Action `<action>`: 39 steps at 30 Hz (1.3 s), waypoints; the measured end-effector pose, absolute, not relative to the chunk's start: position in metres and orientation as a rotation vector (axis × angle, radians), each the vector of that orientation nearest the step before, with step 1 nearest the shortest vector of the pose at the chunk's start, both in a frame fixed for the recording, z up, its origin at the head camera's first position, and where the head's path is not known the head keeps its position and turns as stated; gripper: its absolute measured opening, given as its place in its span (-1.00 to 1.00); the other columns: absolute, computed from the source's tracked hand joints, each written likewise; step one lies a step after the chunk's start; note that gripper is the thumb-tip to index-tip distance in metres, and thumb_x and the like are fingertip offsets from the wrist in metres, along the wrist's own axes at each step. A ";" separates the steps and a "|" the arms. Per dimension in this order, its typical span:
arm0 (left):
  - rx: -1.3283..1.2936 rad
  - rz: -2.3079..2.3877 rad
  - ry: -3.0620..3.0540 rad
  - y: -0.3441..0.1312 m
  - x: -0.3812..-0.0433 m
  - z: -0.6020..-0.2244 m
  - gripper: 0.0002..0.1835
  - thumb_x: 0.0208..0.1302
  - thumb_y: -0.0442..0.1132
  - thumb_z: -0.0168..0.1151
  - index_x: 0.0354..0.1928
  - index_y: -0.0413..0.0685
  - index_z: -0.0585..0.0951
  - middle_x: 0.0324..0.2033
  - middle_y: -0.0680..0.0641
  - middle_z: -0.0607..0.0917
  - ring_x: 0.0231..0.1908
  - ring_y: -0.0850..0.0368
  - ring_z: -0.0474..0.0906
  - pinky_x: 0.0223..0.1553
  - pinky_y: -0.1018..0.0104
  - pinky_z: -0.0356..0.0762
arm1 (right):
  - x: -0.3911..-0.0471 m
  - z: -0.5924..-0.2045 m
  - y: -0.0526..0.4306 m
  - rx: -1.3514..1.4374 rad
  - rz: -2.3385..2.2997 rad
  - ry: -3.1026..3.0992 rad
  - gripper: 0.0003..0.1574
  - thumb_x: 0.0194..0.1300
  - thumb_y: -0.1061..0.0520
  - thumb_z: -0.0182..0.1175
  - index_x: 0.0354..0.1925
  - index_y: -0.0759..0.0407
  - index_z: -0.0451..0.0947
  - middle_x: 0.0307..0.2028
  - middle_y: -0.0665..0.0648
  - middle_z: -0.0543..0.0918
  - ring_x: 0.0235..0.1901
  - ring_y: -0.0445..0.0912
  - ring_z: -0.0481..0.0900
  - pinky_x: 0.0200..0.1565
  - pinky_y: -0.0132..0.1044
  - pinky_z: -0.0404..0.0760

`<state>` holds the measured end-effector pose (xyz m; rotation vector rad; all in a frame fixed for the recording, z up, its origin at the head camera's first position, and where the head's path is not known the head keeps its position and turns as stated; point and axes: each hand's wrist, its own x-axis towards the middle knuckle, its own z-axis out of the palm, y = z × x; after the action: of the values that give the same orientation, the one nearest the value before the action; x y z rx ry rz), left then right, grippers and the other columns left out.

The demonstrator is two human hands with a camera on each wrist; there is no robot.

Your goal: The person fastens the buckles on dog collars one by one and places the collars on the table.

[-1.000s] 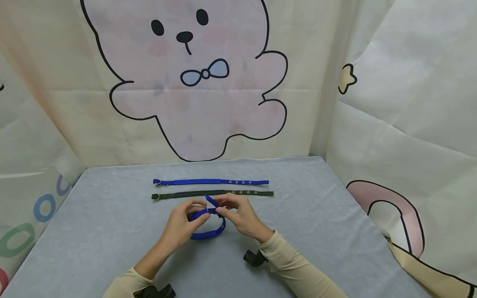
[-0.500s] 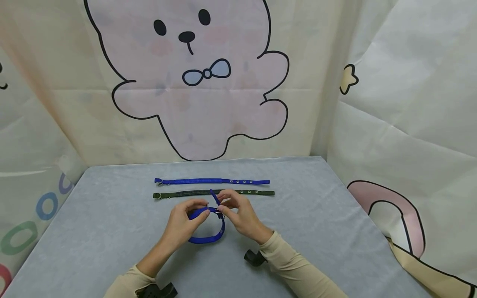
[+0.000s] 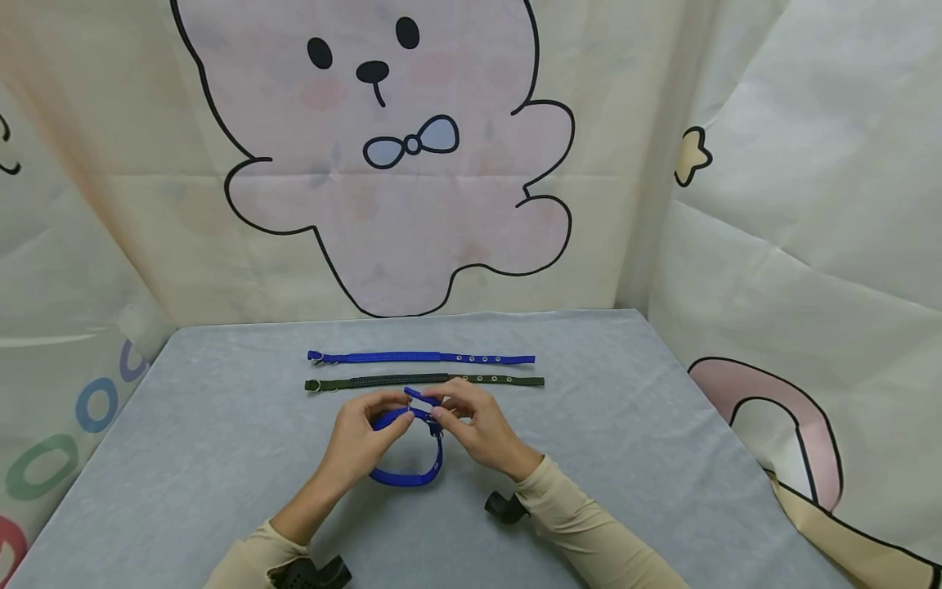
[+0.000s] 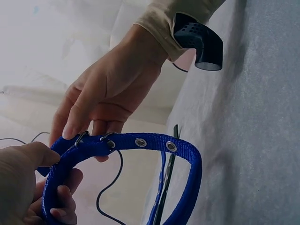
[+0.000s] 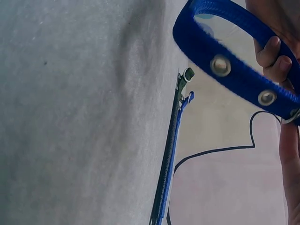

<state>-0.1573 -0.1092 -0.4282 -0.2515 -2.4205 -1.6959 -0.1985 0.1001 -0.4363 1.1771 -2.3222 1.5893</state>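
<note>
A blue pet collar (image 3: 405,479) with metal eyelets is bent into a loop above the table. My left hand (image 3: 356,435) pinches its band near the buckle (image 4: 82,138), thumb on the near side. At the other side of the buckle, my right hand (image 3: 478,427) holds the short end of the strap between thumb and fingers; this end points up and left. The left wrist view shows the right hand (image 4: 115,75) above the buckle and a metal ring beside it. In the right wrist view, the collar (image 5: 243,81) shows two eyelets, while most of the right hand is hidden.
Farther back, another blue collar (image 3: 401,357) and a dark green collar (image 3: 383,381) lie straight and side by side on the grey-blue tablecloth (image 3: 603,409). Cloth screens with cartoon prints stand behind the table (image 3: 221,393) and at both sides.
The collar's short end has swung upright and then tipped over to the left in my right hand. The loop's lower part hangs slightly lower. Both hands stay nearly in place.
</note>
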 end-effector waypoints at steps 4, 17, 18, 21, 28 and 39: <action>-0.261 -1.723 -2.415 -0.110 -0.157 -0.427 -0.76 0.24 -0.33 0.42 -0.05 -0.16 0.73 -0.23 -0.11 0.82 -0.16 0.03 0.74 -0.14 0.34 0.64 | -0.199 -0.437 0.100 1.163 1.636 -2.304 -0.71 0.46 0.28 0.16 0.10 0.20 0.64 -0.05 0.19 0.66 -0.20 -0.20 0.68 -0.22 -0.29 0.74; -0.303 -1.776 -2.401 -0.111 -0.157 -0.425 -0.75 0.28 -0.27 0.41 -0.02 -0.15 0.72 -0.21 -0.11 0.83 -0.19 0.24 0.74 -0.14 0.41 0.63 | -0.197 -0.435 0.101 1.119 1.650 -2.286 -0.70 0.33 0.37 0.17 -0.05 0.16 0.69 -0.11 0.17 0.67 -0.24 -0.17 0.70 -0.31 -0.29 0.75; -0.310 -1.775 -2.398 -0.111 -0.157 -0.425 -0.75 0.28 -0.27 0.41 -0.02 -0.14 0.72 -0.20 -0.11 0.83 -0.18 0.22 0.74 -0.12 0.41 0.64 | -0.197 -0.435 0.101 1.119 1.644 -2.285 -0.70 0.32 0.38 0.17 -0.05 0.16 0.69 -0.11 0.17 0.67 -0.24 -0.16 0.70 -0.31 -0.29 0.75; -0.333 -1.761 -2.393 -0.111 -0.157 -0.426 -0.76 0.29 -0.28 0.40 -0.02 -0.12 0.71 -0.19 -0.11 0.83 -0.16 0.19 0.75 -0.10 0.37 0.65 | -0.196 -0.434 0.101 1.117 1.630 -2.282 -0.70 0.32 0.38 0.17 -0.06 0.18 0.70 -0.12 0.20 0.67 -0.23 -0.12 0.71 -0.30 -0.31 0.74; -0.375 -1.699 -2.405 -0.112 -0.156 -0.426 -0.78 0.30 -0.30 0.38 -0.02 -0.11 0.73 -0.15 -0.10 0.82 -0.13 0.10 0.76 -0.09 0.40 0.65 | -0.194 -0.433 0.101 1.133 1.545 -2.303 -0.71 0.34 0.37 0.18 -0.06 0.17 0.72 -0.12 0.17 0.68 -0.21 -0.06 0.71 -0.30 -0.37 0.73; -0.406 -1.695 -2.438 -0.113 -0.156 -0.427 -0.69 0.38 -0.28 0.30 0.12 -0.15 0.71 -0.03 -0.15 0.80 -0.06 0.03 0.76 -0.07 0.35 0.69 | -0.196 -0.435 0.098 1.138 1.480 -2.333 -0.72 0.45 0.25 0.20 0.09 0.19 0.60 -0.02 0.19 0.69 -0.09 0.04 0.73 -0.15 -0.30 0.73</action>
<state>-0.1565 -0.1131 -0.4268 -0.4058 -2.4376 -1.6950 -0.1956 0.0985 -0.4348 1.1384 -2.3327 1.4797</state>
